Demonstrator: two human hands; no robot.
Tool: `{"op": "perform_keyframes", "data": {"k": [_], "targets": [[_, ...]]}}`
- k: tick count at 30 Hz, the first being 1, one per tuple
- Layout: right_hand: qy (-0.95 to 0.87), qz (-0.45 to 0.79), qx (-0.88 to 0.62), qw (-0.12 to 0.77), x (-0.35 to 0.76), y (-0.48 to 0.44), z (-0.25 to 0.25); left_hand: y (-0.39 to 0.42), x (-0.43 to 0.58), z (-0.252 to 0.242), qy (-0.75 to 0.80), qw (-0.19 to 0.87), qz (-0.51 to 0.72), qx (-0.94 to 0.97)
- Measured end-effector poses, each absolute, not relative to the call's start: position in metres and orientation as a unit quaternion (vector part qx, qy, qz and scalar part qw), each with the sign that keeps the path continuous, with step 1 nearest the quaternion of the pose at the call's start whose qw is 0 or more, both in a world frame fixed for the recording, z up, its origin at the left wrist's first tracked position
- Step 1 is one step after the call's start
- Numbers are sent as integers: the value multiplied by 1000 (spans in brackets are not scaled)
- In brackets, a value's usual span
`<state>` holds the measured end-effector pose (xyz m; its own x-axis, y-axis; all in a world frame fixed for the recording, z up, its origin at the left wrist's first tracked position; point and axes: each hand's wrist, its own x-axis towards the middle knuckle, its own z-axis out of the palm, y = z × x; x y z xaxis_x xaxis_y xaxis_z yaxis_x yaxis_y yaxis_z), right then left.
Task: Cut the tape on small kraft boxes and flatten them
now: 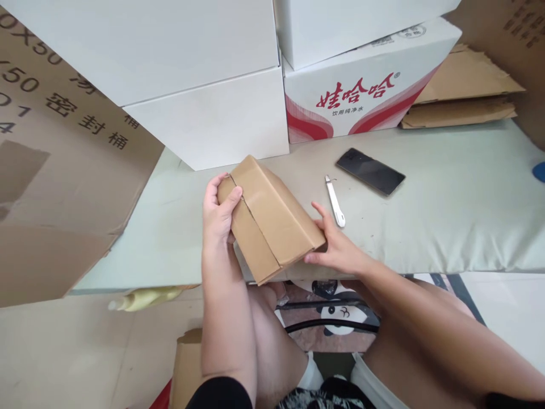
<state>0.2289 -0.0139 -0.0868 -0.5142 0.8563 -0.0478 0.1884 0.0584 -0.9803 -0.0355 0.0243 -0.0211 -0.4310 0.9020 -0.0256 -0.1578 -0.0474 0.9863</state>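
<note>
A small brown cardboard box (272, 216) is tilted in front of me over the near edge of the table, a seam running along its upper face. My left hand (220, 207) grips its left end, the thumb pressed by the seam and the fingers partly hidden behind. At the lower right corner my right hand (336, 241) holds the box between thumb and fingers, with the index finger stretched away. A white utility knife (335, 201) lies just beyond the right hand. Farther back rests a dark smartphone (370, 171).
White boxes (204, 125) and a red-and-white water carton (361, 96) stand along the back. Flattened cardboard (464, 85) lies at the back right. A large printed carton (63, 170) fills the left side. Below the table edge is a yellowish object (149, 298).
</note>
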Motion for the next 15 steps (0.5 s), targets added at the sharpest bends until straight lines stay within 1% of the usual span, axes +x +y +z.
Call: {"op": "perform_keyframes", "data": {"k": [3, 5, 7, 9, 11, 13, 15], "targets": [[-594, 559, -416, 401, 223, -1, -86, 27, -32, -28, 538, 401, 666, 327], [-565, 524, -416, 483, 222, 10, -83, 28, -27, -32, 528, 446, 653, 311], [-568, 470, -409, 538, 224, 19, -77, 27, -22, -34, 517, 516, 623, 282], [-600, 423, -389, 556, 228, 23, -68, 23, -19, -33, 494, 582, 599, 243], [-654, 387, -353, 546, 232, 21, -59, 17, -20, -29, 456, 637, 583, 214], [-713, 348, -301, 529, 234, 16, -51, 10, -25, -24, 416, 674, 575, 205], [-760, 314, -244, 515, 233, 9, -45, 4, -30, -22, 375, 686, 591, 201]]}}
